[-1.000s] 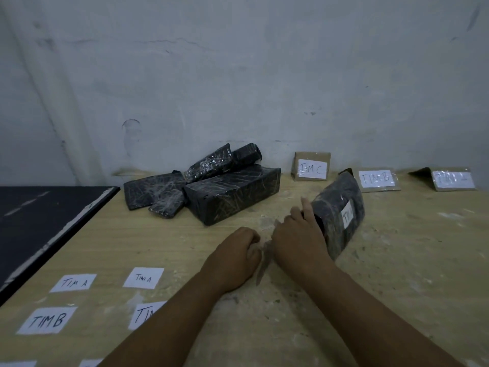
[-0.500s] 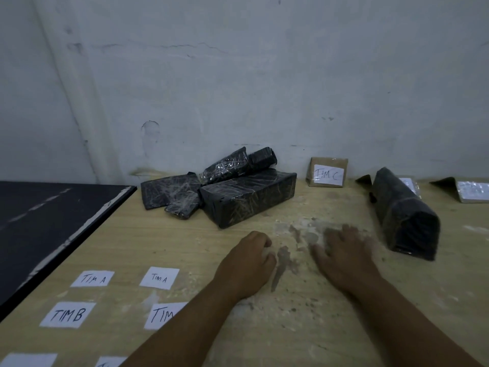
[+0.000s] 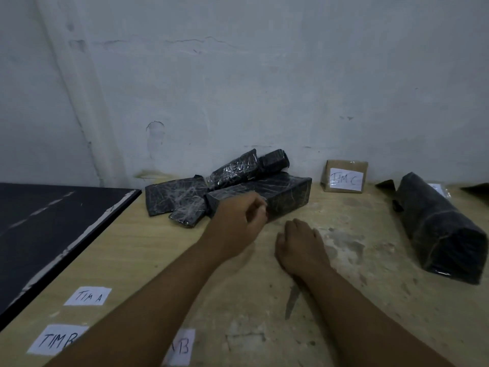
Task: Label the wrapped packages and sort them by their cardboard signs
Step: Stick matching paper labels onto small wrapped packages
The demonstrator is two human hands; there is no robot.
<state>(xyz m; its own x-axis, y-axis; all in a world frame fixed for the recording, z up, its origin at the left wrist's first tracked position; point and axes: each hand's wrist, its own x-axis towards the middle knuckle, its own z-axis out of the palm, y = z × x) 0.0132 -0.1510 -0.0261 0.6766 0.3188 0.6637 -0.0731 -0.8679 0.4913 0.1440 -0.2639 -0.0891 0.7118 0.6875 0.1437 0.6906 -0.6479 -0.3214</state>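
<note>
One package (image 3: 434,229) sorted, four left piled
Left hand (image 3: 235,223) grips the long box (image 3: 285,192); right hand (image 3: 299,245) rests loose, empty.

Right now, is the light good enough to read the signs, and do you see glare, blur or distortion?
Head view: dim light, yet the TIM C sign and the TIM A label read clearly; small glare spots on the film of the top package; the left hand is slightly blurred; the wide lens bends the wall edge.
</note>
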